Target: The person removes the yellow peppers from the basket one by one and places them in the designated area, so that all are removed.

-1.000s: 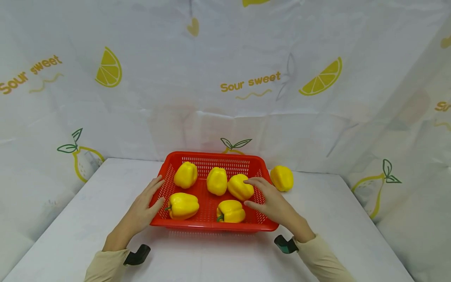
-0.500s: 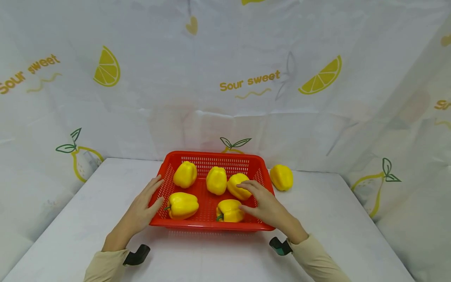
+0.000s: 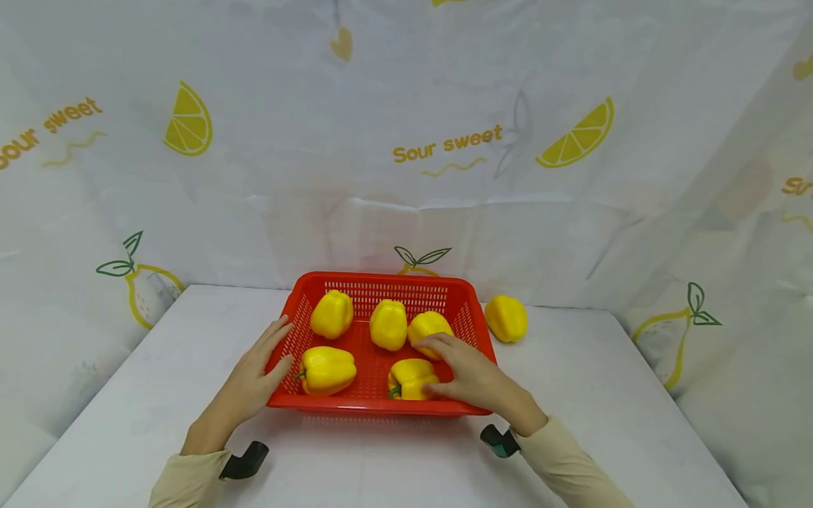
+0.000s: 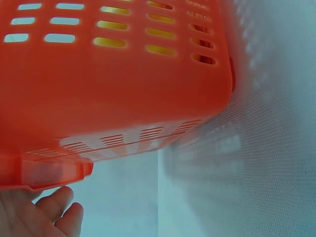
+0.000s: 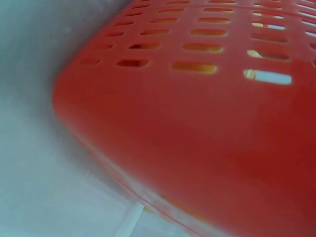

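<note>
In the head view a red plastic basket (image 3: 381, 406) holds several yellow bell peppers. My left hand (image 3: 244, 384) rests at its left rim, thumb and fingers apart; in the left wrist view its fingertips (image 4: 69, 217) are by the rim's underside. My right hand (image 3: 479, 377) reaches over the right rim with fingers spread. Its fingertips overlap the right-hand pepper (image 3: 428, 328), and its thumb overlaps the front right pepper (image 3: 409, 377); whether they touch cannot be told. In the right wrist view the basket wall (image 5: 197, 138) hides this hand.
Outside the basket, one more yellow bell pepper (image 3: 506, 319) lies by the back right corner. Inside are a back left pepper (image 3: 332, 315), a middle pepper (image 3: 389, 324) and a front left pepper (image 3: 327, 370). A lemon-print curtain (image 3: 305, 141) hangs behind the white table (image 3: 591, 409).
My right hand has shifted left and slightly down, farther over the front right pepper. The left hand stays at the rim, and the peppers keep their places.
</note>
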{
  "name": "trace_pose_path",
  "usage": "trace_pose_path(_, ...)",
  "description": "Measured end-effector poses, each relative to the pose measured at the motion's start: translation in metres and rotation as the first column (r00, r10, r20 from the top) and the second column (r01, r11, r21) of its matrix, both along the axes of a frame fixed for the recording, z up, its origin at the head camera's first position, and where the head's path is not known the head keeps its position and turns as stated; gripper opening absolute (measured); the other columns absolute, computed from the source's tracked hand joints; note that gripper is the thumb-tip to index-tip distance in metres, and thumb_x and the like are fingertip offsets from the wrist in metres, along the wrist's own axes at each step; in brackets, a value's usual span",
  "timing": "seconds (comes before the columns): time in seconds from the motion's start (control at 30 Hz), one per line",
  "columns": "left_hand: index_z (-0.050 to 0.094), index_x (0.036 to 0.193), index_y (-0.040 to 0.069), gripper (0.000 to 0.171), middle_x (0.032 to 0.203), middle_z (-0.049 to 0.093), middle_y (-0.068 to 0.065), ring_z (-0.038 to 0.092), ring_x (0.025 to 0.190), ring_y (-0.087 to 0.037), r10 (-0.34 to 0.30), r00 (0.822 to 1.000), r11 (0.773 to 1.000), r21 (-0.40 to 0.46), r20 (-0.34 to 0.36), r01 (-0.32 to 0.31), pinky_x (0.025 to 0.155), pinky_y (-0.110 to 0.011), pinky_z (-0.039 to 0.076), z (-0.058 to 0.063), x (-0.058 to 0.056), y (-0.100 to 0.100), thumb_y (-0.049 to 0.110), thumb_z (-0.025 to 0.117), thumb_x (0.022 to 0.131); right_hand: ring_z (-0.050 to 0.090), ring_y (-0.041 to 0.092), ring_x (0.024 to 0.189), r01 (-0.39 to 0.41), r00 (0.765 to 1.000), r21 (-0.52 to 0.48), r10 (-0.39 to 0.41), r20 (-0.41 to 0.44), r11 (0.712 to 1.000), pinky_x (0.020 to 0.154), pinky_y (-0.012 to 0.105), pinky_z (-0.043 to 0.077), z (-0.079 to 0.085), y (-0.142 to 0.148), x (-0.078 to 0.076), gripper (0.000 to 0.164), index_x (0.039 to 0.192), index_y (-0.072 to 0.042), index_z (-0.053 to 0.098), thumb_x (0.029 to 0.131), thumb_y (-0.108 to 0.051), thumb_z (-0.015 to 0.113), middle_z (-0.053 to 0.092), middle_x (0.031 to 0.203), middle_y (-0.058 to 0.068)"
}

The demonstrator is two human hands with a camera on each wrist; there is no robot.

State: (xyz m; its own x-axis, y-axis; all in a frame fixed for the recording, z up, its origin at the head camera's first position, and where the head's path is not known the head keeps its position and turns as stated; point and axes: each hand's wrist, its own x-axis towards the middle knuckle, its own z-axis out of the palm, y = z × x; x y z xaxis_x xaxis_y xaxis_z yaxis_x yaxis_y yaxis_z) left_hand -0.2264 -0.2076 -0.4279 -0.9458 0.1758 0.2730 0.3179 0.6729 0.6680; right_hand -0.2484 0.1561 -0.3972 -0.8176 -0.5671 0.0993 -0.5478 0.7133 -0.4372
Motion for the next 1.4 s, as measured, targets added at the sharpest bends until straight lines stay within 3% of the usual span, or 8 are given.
trace_pose_path(0.3,0.038,0.150,0.002,0.055,0.162,0.029,-0.017,0.025,0.148,-0.045,-0.001,1.000,1.000,-0.001,0.005,0.001,0.115,-0.068,0.025,-0.0005,-0.0003,0.0002,0.016,0.053,0.099,0.051,0.022,0.129,-0.058,0.996,-0.002,0.058,0.068,0.998,0.108,0.047,0.048,-0.0006,-0.0052,-0.0032,0.066,0.139,-0.019,0.054,0.080,-0.028,0.082,0.055,0.140,0.000)
trace_pose_path(0.97,0.038,0.151,0.003,0.055,0.162,0.028,-0.017,0.024,0.148,-0.045,0.003,1.000,1.000,-0.006,0.007,-0.003,0.114,-0.070,0.025,-0.0007,-0.0009,-0.0014,0.015,0.053,0.099,0.051,0.018,0.130,-0.101,0.982,0.012,0.098,0.162,0.995,0.111,0.044,0.046,-0.0020,-0.0072,-0.0073,0.057,0.134,-0.026,0.059,0.081,-0.026,0.082,0.057,0.138,-0.003)
trace_pose_path(1.2,0.038,0.150,0.001,0.055,0.162,0.028,-0.018,0.025,0.148,-0.045,-0.001,1.000,1.000,-0.008,0.007,0.001,0.114,-0.069,0.025,0.0003,-0.0002,-0.0016,0.015,0.053,0.099,0.052,0.015,0.128,-0.127,0.978,0.017,0.122,0.171,0.992,0.111,0.041,0.047,-0.0045,-0.0080,-0.0085,0.056,0.133,-0.025,0.061,0.082,-0.023,0.081,0.058,0.136,-0.006)
trace_pose_path(1.4,0.037,0.150,0.002,0.056,0.162,0.028,-0.017,0.026,0.147,-0.045,0.000,1.000,1.000,-0.011,0.008,0.000,0.114,-0.069,0.026,0.0004,-0.0009,-0.0013,0.015,0.053,0.099,0.052,0.019,0.130,-0.095,0.983,0.024,0.090,0.158,0.995,0.111,0.044,0.046,-0.0042,-0.0078,-0.0075,0.056,0.131,-0.022,0.061,0.080,-0.020,0.083,0.059,0.137,-0.003)
